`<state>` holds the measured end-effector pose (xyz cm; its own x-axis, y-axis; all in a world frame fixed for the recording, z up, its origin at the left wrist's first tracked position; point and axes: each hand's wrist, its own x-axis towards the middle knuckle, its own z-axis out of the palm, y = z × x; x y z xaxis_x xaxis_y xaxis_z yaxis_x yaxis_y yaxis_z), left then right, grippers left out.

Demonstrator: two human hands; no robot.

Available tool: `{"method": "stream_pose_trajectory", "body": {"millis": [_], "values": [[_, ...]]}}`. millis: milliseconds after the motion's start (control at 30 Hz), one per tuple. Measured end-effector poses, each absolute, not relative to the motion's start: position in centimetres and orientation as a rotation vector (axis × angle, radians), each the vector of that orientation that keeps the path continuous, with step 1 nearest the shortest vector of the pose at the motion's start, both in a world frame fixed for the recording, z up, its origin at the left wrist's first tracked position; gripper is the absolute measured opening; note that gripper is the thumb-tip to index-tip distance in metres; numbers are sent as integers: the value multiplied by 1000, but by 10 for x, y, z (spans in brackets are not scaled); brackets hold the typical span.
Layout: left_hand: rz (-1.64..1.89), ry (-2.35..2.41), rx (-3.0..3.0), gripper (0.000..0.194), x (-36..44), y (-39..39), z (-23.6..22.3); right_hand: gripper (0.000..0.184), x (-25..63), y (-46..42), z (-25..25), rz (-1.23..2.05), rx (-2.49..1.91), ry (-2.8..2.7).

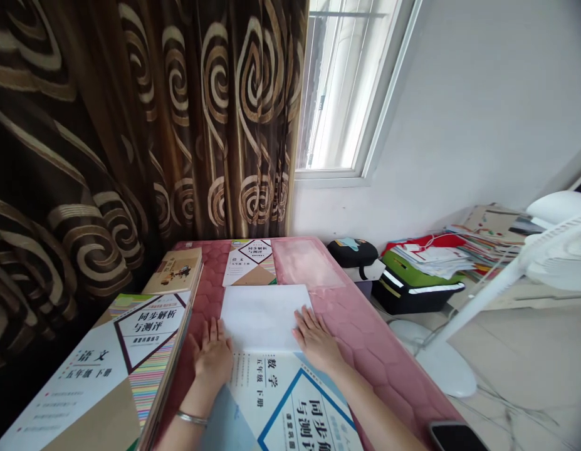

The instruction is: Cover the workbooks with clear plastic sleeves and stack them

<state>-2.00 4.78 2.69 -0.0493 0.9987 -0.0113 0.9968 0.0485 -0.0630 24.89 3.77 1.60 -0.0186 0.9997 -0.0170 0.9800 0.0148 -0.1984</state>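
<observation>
A workbook [252, 401] with a blue-and-white cover lies on the pink quilted table cover [379, 369], its title turned sideways. Beyond it a blank white sheet [266, 316] lies flat, adjoining the workbook; I cannot tell whether the two are joined. My left hand [212, 356], with a metal bangle at the wrist, rests at the sheet's left edge, fingers stretched out. On the sheet's right edge lies my right hand [316, 338], flat with its fingers spread. Another workbook [250, 260] with a white and tan cover lies just past the sheet.
Stacked books [111, 369] fill the table's left side, with a tan book [175, 269] behind. A phone [457, 436] lies at the lower right. A white fan [478, 300], a black-and-green box [412, 291] and piled papers stand right of the table. A patterned curtain [200, 125] hangs behind.
</observation>
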Motion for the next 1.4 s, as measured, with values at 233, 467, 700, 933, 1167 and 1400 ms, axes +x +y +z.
{"method": "stream_pose_trajectory", "body": {"millis": [233, 467, 700, 933, 1167, 1400], "values": [[11, -1831, -2659, 59, 51, 101, 28, 60, 244, 38, 8, 162, -2051, -2154], [-111, -1730, -2748, 66, 66, 140, 19, 59, 245, 39, 13, 172, -2097, -2159], [-59, -1709, -2742, 64, 62, 148, 6, 63, 173, 91, 39, 406, -1778, -2190], [-136, -1740, -2715, 59, 54, 148, 18, 66, 185, 134, 30, 403, -1901, -2204], [-193, -2008, -2503, 59, 16, 150, 21, 69, 250, 124, 15, 216, -2176, -2108], [-203, -2225, -2203, 56, -7, 144, 27, 70, 251, 122, 15, 186, -2257, -2063]]}}
